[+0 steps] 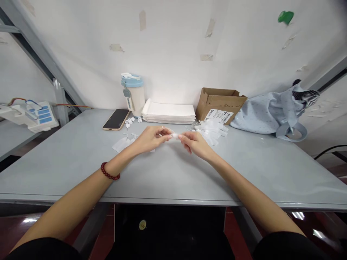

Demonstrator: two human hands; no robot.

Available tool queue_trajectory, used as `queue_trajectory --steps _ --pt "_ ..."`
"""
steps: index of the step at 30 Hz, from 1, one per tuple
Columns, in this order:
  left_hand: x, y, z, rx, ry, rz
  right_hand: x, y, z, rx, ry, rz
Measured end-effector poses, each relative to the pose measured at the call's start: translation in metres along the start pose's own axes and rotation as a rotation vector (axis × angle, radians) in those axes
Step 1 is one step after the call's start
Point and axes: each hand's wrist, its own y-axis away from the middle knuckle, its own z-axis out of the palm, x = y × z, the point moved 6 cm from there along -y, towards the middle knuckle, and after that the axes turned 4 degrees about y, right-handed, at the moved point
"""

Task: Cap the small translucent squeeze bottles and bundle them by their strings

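Both my hands meet above the middle of the grey table (173, 173). My left hand (150, 139), with a red bead bracelet on its wrist, pinches a small white piece (175, 135) between thumb and fingers. My right hand (193, 142) pinches the same white piece from the other side. What the piece is exactly is too small to tell. A few small white bags (123, 142) lie just left of my left hand. A heap of clear and white small bags (211, 128) lies just beyond my right hand.
At the back stand a phone (116, 119), a blue-lidded cup (132, 94), a stack of white sheets (169, 112), an open cardboard box (219, 104) and a light blue cloth bag (273, 112). Small white plastic parts (131, 122) lie near the phone. A white device (32, 115) sits far left.
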Motion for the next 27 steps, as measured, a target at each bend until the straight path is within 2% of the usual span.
queue_trajectory --steps 2,3,5,8,10,12,17,19,22,24,27 --pt "-0.008 -0.003 -0.015 0.127 -0.061 -0.040 -0.006 -0.002 -0.023 0.291 0.390 -0.200" --pt "-0.012 -0.005 -0.024 0.188 -0.093 -0.069 -0.005 -0.002 -0.033 0.402 0.540 -0.245" --pt "-0.021 -0.007 -0.044 0.309 -0.203 -0.106 0.003 -0.005 -0.053 0.549 0.754 -0.244" --pt "-0.031 -0.007 -0.073 0.436 -0.431 -0.140 0.018 -0.008 -0.077 0.654 0.917 -0.168" --pt "-0.040 -0.007 -0.087 0.449 -0.563 -0.184 0.024 -0.009 -0.084 0.676 0.963 -0.135" --pt "-0.049 -0.005 -0.098 0.432 -0.704 -0.243 0.024 -0.008 -0.083 0.693 0.994 -0.135" --pt "-0.066 -0.001 -0.117 0.416 -0.975 -0.320 0.007 -0.002 -0.049 0.632 1.001 -0.299" --pt "-0.072 -0.002 -0.117 0.372 -1.016 -0.294 0.000 0.000 -0.032 0.566 0.969 -0.375" --pt "-0.081 -0.009 -0.107 0.236 -0.990 -0.170 -0.004 0.002 -0.012 0.452 0.930 -0.429" --pt "-0.088 -0.013 -0.101 0.167 -0.973 -0.118 -0.004 0.003 -0.004 0.399 0.916 -0.444" --pt "-0.096 -0.018 -0.096 0.130 -0.988 -0.113 -0.003 0.003 0.004 0.352 0.899 -0.466"
